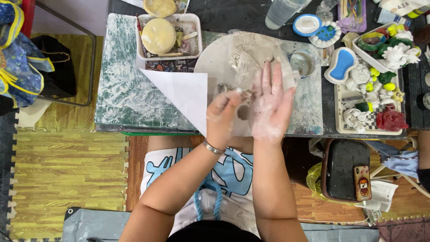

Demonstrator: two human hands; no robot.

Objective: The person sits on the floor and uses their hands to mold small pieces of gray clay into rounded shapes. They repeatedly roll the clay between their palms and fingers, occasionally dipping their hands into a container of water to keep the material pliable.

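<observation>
White-smeared green cutting mat (125, 89) covers the dark surface (233, 13), with a round pale board (215, 58) laid over its right part and a white paper sheet (183, 96) overlapping the board's near edge. To the right sits a tray of painted clay figures (371, 107); at the back, a tub of yellow discs (159, 36).

Over the board the person's hands meet. The right hand (271, 105) is spread flat, palm up and dusted white, its grip fully apart and closed on nothing. The left hand (224, 118) has its fingertips pinched together on a small lump of pale clay (244, 95), pressing it against the right palm's edge. The step in hand looks like shaping a small piece between fingers and palm; the next move likely calls for light, even pressure so the piece keeps its form.
</observation>
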